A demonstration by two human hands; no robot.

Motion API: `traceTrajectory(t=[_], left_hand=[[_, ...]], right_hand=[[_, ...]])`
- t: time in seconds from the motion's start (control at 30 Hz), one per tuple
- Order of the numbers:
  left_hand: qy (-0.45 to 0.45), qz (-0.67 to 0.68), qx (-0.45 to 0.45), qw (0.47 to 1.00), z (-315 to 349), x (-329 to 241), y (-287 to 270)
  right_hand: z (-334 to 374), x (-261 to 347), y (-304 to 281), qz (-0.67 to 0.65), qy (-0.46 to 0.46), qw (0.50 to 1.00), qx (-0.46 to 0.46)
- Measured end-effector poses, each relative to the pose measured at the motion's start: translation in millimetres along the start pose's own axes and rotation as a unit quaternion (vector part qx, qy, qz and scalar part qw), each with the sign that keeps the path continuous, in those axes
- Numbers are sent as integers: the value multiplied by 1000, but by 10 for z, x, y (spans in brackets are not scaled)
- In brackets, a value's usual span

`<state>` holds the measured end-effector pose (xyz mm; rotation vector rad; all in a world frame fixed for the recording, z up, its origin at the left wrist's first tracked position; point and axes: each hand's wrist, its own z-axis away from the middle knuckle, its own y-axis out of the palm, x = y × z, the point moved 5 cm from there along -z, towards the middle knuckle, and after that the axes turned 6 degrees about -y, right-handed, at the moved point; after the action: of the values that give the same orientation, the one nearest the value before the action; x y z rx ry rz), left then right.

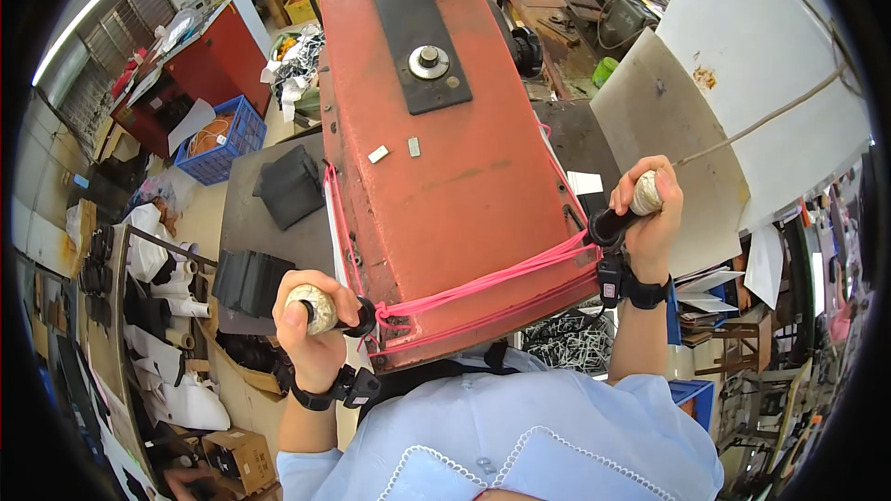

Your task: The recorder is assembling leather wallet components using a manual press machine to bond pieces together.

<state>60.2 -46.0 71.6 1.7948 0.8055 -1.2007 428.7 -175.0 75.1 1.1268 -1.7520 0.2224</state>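
My left hand [309, 349] is closed around a handle whose round end [320, 307] is wrapped in pale material. At the other front corner my right hand [653, 239] grips a matching wrapped handle [647, 193]. Both handles are at the near end of a broad red machine head [464, 213]. Pink cord [492, 276] stretches between the two handles across its front. On top of the red head lies a black plate [419, 23] with a round metal dial [429, 62]. Two small pale pieces [378, 154] rest nearby. A black device is strapped at each wrist.
Black stacked pieces [252, 283] and a dark folded stack [290, 187] lie on the table left of the head. Further left stands a blue crate [223, 141]. Large boards [668, 121] lean at the right. Small metal parts fill a container [574, 343] below the front edge.
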Motion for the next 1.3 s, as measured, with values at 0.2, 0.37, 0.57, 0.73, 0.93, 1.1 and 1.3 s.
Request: traceTrajectory(t=[0.2, 0.37, 0.57, 0.73, 0.93, 1.1, 1.3], left_hand=[[6, 22, -30, 999, 37, -79, 64], [5, -15, 17, 1000, 50, -107, 187], [-26, 54, 220, 974, 63, 31, 745], [107, -55, 309, 943, -75, 151, 1275], [86, -327, 281, 898, -242, 861, 851], [184, -559, 202, 783, -569, 1177, 637], [261, -677, 212, 654, -557, 1444, 758]], right_hand=[[-23, 24, 37, 9, -14, 1000, -12], [-177, 120, -16, 13, -4, 1000, -5], [-585, 283, -527, 193, -49, 979, -49], [-211, 500, -25, 435, -226, 860, -145], [438, 183, 590, 81, -54, 987, 125], [111, 183, 140, 106, -66, 992, -1], [-124, 305, -78, 309, -181, 924, -137]])
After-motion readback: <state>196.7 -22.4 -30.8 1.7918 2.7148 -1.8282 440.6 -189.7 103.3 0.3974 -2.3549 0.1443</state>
